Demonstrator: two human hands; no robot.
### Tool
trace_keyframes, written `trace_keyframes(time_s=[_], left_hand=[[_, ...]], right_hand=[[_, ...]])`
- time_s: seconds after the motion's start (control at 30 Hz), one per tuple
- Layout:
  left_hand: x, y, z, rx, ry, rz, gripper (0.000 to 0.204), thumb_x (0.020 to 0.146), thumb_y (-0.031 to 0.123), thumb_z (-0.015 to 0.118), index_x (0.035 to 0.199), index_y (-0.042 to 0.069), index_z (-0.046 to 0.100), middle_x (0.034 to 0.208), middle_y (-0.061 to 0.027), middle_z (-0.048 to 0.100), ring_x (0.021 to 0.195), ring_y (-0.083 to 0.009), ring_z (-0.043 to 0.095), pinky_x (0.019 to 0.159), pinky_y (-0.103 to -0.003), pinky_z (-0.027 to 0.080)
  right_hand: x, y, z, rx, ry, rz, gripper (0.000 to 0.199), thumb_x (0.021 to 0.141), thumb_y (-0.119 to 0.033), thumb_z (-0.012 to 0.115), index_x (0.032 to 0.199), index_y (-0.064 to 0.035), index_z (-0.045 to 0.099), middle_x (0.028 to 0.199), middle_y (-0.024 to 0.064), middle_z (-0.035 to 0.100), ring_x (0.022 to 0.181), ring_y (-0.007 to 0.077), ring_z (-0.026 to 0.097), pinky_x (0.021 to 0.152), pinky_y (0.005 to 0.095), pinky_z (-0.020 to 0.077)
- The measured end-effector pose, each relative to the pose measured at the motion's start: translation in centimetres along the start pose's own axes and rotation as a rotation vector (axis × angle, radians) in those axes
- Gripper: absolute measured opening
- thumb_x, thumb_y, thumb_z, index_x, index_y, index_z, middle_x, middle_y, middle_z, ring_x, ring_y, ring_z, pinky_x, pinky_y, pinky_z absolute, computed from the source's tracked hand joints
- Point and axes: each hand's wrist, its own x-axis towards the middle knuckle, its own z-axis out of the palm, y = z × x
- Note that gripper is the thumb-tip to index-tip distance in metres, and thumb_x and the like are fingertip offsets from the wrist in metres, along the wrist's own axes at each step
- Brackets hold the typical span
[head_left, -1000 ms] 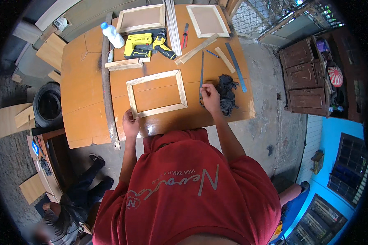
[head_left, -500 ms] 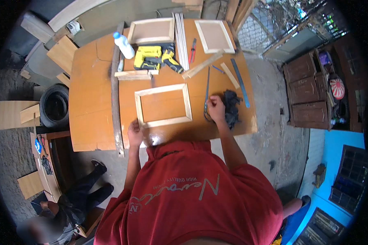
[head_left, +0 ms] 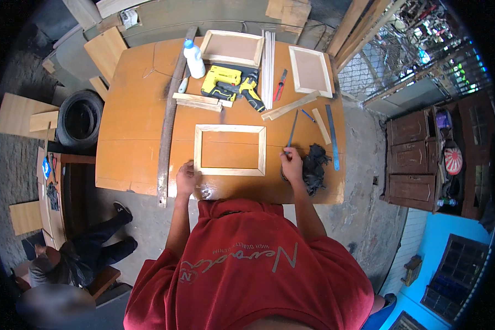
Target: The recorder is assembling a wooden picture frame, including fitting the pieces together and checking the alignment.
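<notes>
A bare rectangular wooden frame [head_left: 230, 171] lies flat on the orange-brown table in front of me. My left hand [head_left: 187, 178] is at its near left corner, fingers curled and closed against the wood. To the right of the frame, my right hand [head_left: 292, 165] pinches a long thin dark tool [head_left: 293, 129] lying on the table; its lower part is largely hidden under the hand, so its kind is unclear. Beside that hand sits a crumpled black cloth-like bundle [head_left: 314, 168].
Farther back are a yellow-black power tool [head_left: 221, 80], a white bottle [head_left: 194, 60], wood strips [head_left: 268, 71], red-handled pliers-like tool [head_left: 280, 85] and two backed frames [head_left: 312, 71]. A metal bar [head_left: 170, 132] crosses the table [head_left: 132, 121]. A person [head_left: 88, 247] sits at the left.
The view has shifted, so the table appears lower and turned. My right hand has come left onto the thin dark tool. My left hand stays at the frame's corner.
</notes>
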Motion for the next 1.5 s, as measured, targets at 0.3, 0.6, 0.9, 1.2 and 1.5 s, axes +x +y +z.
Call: trace_keyframes(time_s=[0.3,0.6,0.9,1.2,1.5], left_hand=[[0.3,0.0,-0.5,0.032,-0.013,0.001,0.044,0.079,0.012,0.082,0.118,0.000,0.066,0.088,-0.0098,0.068,0.079,-0.0198,0.067,0.075,-0.033,0.057],[-0.2,3.5,-2.3,-0.131,-0.096,-0.084,0.041,0.088,0.010,0.077,0.123,-0.002,0.061,0.089,-0.0092,0.067,0.082,-0.0169,0.067,0.075,-0.032,0.057],[-0.6,0.0,-8.0,-0.330,-0.149,-0.080,0.029,0.099,0.011,0.070,0.125,0.002,0.064,0.092,-0.0011,0.067,0.084,-0.0086,0.062,0.077,-0.026,0.054],[2.8,-4.9,-11.3,-0.460,-0.061,-0.237,0.021,0.101,0.013,0.067,0.119,0.003,0.066,0.084,0.0020,0.063,0.067,-0.0063,0.056,0.059,-0.023,0.046],[1.4,-3.2,-10.8,-0.532,0.089,-0.325,0.023,0.102,0.010,0.065,0.123,0.000,0.063,0.096,-0.0024,0.066,0.080,-0.0096,0.060,0.071,-0.024,0.050]], right_hand=[[-3.6,-0.9,2.5,-0.051,-0.060,-0.088,0.027,0.093,-0.018,0.077,0.112,-0.0030,0.065,0.081,0.0105,0.071,0.073,0.0193,0.067,0.068,0.0349,0.0538],[-5.6,-1.1,3.7,0.037,0.136,-0.169,0.026,0.095,-0.016,0.072,0.115,-0.0025,0.064,0.094,0.0138,0.072,0.085,0.0246,0.071,0.076,0.0382,0.0565],[-4.2,-7.5,8.6,-0.011,0.080,-0.066,0.025,0.097,-0.013,0.071,0.116,-0.0013,0.061,0.083,0.0040,0.061,0.075,0.0138,0.057,0.069,0.0326,0.0513],[7.1,-12.9,11.8,0.193,0.105,-0.193,0.026,0.096,-0.008,0.070,0.119,-0.0004,0.061,0.081,0.0014,0.060,0.072,0.0085,0.055,0.065,0.0259,0.0480],[33.0,-15.6,13.9,-0.199,0.187,0.067,0.057,0.085,-0.047,0.079,0.118,-0.0018,0.068,0.102,0.0166,0.075,0.095,0.0269,0.072,0.081,0.0400,0.0572]])
